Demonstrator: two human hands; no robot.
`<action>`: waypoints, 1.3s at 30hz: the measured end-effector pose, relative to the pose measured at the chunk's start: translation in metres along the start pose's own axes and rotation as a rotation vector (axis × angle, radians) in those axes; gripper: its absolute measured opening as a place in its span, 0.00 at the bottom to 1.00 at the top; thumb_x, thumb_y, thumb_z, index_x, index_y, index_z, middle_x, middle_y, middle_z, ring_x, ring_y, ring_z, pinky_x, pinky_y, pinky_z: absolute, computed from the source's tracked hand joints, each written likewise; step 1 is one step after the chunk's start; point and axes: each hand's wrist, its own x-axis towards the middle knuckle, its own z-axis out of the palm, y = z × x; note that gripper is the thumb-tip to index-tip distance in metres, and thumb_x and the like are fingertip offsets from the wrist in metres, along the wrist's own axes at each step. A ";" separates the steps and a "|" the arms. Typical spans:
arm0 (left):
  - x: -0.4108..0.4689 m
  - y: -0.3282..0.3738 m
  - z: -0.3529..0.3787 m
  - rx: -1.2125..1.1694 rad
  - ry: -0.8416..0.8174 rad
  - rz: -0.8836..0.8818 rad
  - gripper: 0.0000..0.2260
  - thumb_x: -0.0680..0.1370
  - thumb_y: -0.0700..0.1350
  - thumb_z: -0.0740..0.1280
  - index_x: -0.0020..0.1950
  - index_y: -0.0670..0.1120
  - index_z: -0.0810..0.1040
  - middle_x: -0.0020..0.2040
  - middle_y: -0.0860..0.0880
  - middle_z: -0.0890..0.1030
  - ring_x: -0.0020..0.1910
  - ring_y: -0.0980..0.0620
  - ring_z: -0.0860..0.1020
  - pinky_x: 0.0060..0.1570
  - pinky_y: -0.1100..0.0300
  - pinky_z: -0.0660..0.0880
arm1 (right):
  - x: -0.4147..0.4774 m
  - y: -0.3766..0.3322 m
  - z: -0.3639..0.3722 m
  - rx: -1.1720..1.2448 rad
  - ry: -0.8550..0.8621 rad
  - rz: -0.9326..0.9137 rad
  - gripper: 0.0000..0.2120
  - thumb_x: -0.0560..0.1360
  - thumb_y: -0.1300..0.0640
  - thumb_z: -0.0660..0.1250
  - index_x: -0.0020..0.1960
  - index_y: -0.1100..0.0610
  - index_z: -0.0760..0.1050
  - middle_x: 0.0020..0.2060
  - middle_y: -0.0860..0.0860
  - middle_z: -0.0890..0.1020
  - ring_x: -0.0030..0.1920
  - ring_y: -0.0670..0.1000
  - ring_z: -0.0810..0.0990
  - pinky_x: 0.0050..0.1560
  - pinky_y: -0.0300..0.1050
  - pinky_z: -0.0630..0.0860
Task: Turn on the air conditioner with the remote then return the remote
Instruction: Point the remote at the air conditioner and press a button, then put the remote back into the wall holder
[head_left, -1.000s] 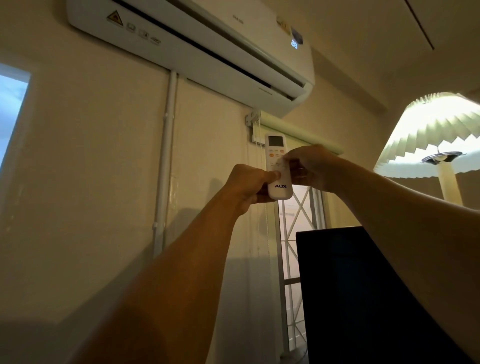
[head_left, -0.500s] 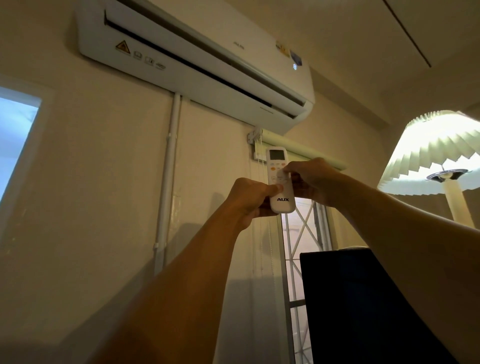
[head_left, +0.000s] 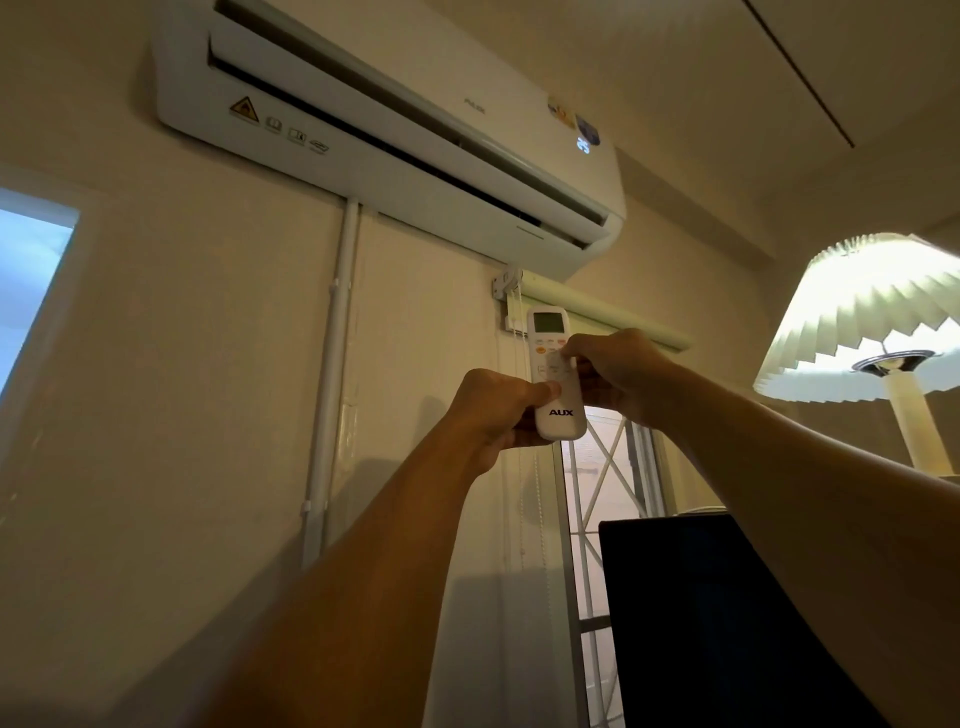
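Wall (head_left: 171, 364) cream, fills most of the view. White AUX split air conditioner (head_left: 395, 135) mounted high on it, louvre slot dark along the underside, a small lit display (head_left: 584, 145) glowing at its right end. White pipe trunking (head_left: 332, 374) drops straight down from the unit. Pleated lamp shade (head_left: 862, 317) lit, far right. Dark panel (head_left: 727, 623) at lower right, what it is cannot be told. Window (head_left: 597, 493) with crossed bars below a rolled green blind (head_left: 597, 312).

Both forearms reach up from the bottom edge. Left hand (head_left: 491, 410) wrapped around the lower body of the remote (head_left: 558, 379), thumb on its face just above the AUX mark. Right hand (head_left: 613, 369) pinches the remote's right side — fingertips (head_left: 566, 353) lie on the button area. Remote held upright in the air in front of the blind, below the air conditioner's right end, screen uppermost.
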 end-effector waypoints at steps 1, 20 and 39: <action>0.000 0.000 0.000 0.000 0.000 0.001 0.16 0.74 0.41 0.70 0.60 0.39 0.73 0.49 0.41 0.82 0.45 0.42 0.82 0.43 0.50 0.81 | 0.000 0.000 0.000 0.000 -0.002 -0.001 0.08 0.75 0.59 0.67 0.52 0.63 0.75 0.46 0.58 0.84 0.43 0.56 0.85 0.38 0.48 0.81; -0.004 -0.009 -0.002 0.149 0.058 0.018 0.13 0.74 0.42 0.70 0.55 0.39 0.75 0.49 0.43 0.81 0.42 0.45 0.82 0.37 0.55 0.81 | -0.003 0.005 0.002 -0.114 -0.024 -0.021 0.14 0.74 0.55 0.67 0.56 0.63 0.75 0.45 0.57 0.84 0.42 0.55 0.84 0.38 0.46 0.81; -0.028 -0.063 -0.067 0.695 0.330 0.209 0.10 0.74 0.45 0.69 0.49 0.38 0.81 0.46 0.40 0.84 0.41 0.48 0.80 0.39 0.61 0.76 | -0.010 0.046 0.095 -0.346 0.052 -0.150 0.24 0.62 0.47 0.78 0.50 0.61 0.78 0.44 0.57 0.84 0.40 0.54 0.85 0.40 0.50 0.84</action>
